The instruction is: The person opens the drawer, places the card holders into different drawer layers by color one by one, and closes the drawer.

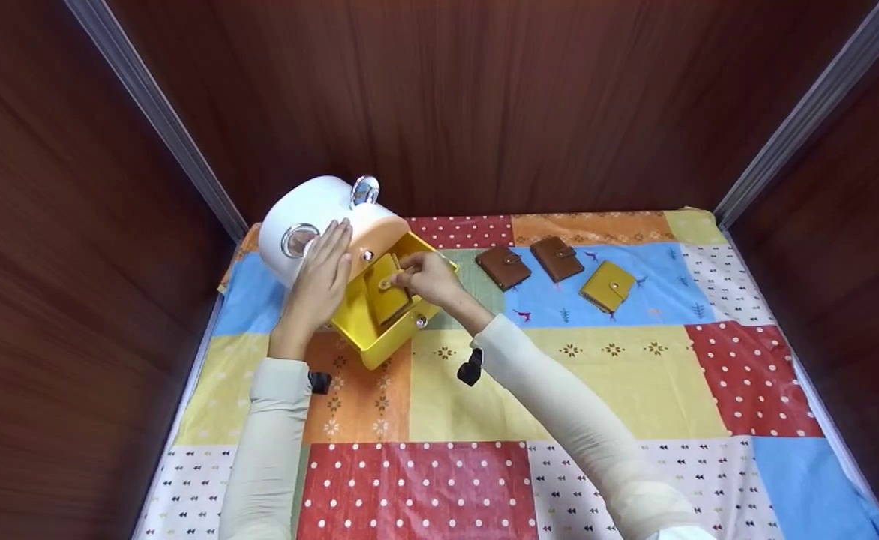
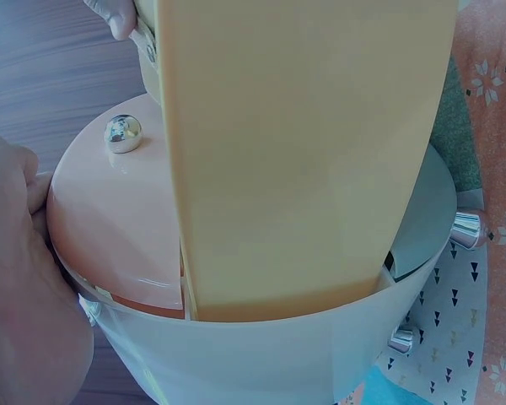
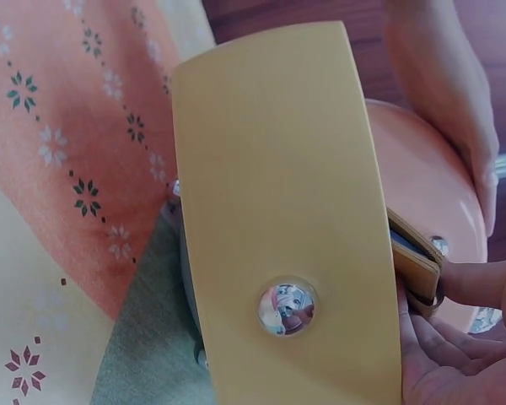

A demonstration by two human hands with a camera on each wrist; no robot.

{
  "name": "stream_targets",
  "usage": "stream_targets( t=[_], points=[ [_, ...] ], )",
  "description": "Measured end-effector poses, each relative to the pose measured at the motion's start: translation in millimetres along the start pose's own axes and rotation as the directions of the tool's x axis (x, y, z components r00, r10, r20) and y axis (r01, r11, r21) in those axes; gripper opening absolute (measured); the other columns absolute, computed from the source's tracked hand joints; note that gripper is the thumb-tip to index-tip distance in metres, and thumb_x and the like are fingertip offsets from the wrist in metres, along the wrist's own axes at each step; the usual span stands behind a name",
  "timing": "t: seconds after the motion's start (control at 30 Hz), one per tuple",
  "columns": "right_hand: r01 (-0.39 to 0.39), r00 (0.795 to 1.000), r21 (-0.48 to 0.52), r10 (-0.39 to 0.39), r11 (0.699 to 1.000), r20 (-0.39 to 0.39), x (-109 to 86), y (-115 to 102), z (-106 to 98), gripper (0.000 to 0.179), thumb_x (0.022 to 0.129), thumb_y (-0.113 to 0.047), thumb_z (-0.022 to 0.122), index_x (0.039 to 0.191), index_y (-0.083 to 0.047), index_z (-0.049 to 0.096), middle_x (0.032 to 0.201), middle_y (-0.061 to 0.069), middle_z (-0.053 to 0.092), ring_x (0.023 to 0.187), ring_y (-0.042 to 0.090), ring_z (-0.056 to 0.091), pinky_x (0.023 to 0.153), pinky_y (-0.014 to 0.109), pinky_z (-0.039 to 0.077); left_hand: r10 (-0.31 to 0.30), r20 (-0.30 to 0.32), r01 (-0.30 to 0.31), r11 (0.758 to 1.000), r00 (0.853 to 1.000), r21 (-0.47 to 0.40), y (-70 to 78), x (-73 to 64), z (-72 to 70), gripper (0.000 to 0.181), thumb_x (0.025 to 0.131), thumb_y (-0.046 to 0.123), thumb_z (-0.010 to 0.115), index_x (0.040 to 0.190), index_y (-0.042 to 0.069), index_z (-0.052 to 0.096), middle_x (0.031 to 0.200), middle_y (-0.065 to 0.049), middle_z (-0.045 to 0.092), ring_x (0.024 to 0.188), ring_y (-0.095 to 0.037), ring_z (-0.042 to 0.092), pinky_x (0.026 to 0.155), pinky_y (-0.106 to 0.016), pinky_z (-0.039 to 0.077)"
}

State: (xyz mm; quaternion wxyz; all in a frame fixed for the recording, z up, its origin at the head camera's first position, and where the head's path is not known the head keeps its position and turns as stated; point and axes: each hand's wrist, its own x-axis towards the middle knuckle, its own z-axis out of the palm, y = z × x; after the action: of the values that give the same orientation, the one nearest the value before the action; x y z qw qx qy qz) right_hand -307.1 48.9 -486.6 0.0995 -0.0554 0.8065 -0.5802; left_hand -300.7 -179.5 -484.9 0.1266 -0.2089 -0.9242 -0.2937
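A rounded white storage box (image 1: 278,232) with an orange upper drawer front (image 1: 383,236) stands at the back left. Its long yellow drawer (image 1: 379,351) is pulled far out toward the right. My left hand (image 1: 318,283) rests with straight fingers on the box, beside the orange front. At the drawer's far side, my right hand (image 1: 437,283) pinches a yellow wallet (image 1: 389,300) by its snap-strap edge; most of the wallet sits within the drawer walls. In the right wrist view, thumb and fingers grip the wallet (image 3: 417,268) behind the yellow drawer front (image 3: 278,186).
Two brown wallets (image 1: 502,268) and another yellow wallet (image 1: 607,286) lie on the patchwork cloth (image 1: 484,382) right of the drawer. Round silver knobs (image 1: 421,321) stick out from the drawer fronts. Dark wood panels (image 1: 484,105) enclose the back and both sides.
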Motion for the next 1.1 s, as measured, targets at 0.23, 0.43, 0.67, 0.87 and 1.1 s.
stream_targets(
  t=[0.23,0.43,0.67,0.87,1.1],
  points=[
    [0.036,0.999,-0.103,-0.034,0.994,0.019,1.1,-1,5,0.029,0.098,-0.013,0.076,0.120,0.006,0.074,0.107,0.020,0.078,0.079,0.012,0.068,0.069,0.020,0.061,-0.004,0.001,0.004,1.000,1.000,0.000,0.3,0.2,0.5,0.053,0.117,0.025,0.034,0.167,0.009,0.032,0.177,-0.005,0.027,0.167,-0.025,0.018,0.139,-0.043,0.007],
    [0.061,0.998,-0.213,-0.060,0.975,0.014,2.2,-1,11,0.031,0.096,-0.015,0.078,0.122,0.002,0.077,0.112,0.017,0.079,0.084,0.012,0.068,0.074,0.022,0.062,-0.010,0.007,0.010,1.000,1.000,0.007,0.6,-0.2,0.8,0.053,0.117,0.026,0.033,0.168,0.010,0.030,0.178,-0.004,0.026,0.167,-0.024,0.017,0.139,-0.043,0.006],
    [0.109,0.994,-0.309,-0.102,0.945,0.039,3.3,-2,18,0.026,0.097,-0.012,0.077,0.118,0.002,0.078,0.110,0.017,0.080,0.089,0.017,0.072,0.077,0.025,0.063,-0.001,-0.009,0.001,1.000,1.000,-0.003,0.9,-1.3,0.9,0.052,0.117,0.024,0.035,0.167,0.008,0.033,0.177,-0.006,0.029,0.167,-0.026,0.019,0.139,-0.044,0.007],
    [0.157,0.988,-0.400,-0.147,0.903,0.055,4.0,0,22,0.024,0.097,-0.012,0.077,0.117,0.002,0.078,0.108,0.016,0.081,0.096,0.024,0.077,0.081,0.032,0.065,0.018,-0.029,-0.018,1.000,0.999,-0.007,0.4,-1.8,1.3,0.052,0.116,0.022,0.037,0.166,0.007,0.036,0.176,-0.007,0.031,0.166,-0.027,0.022,0.139,-0.044,0.009],
    [0.166,0.985,-0.451,-0.164,0.877,0.044,2.8,1,25,0.018,0.098,-0.011,0.075,0.112,0.000,0.079,0.104,0.013,0.080,0.087,0.018,0.071,0.071,0.027,0.061,0.013,-0.028,-0.013,1.000,1.000,-0.001,-1.1,-1.5,2.5,0.052,0.116,0.023,0.037,0.166,0.007,0.035,0.176,-0.007,0.030,0.166,-0.028,0.021,0.139,-0.045,0.009]
  ],
)
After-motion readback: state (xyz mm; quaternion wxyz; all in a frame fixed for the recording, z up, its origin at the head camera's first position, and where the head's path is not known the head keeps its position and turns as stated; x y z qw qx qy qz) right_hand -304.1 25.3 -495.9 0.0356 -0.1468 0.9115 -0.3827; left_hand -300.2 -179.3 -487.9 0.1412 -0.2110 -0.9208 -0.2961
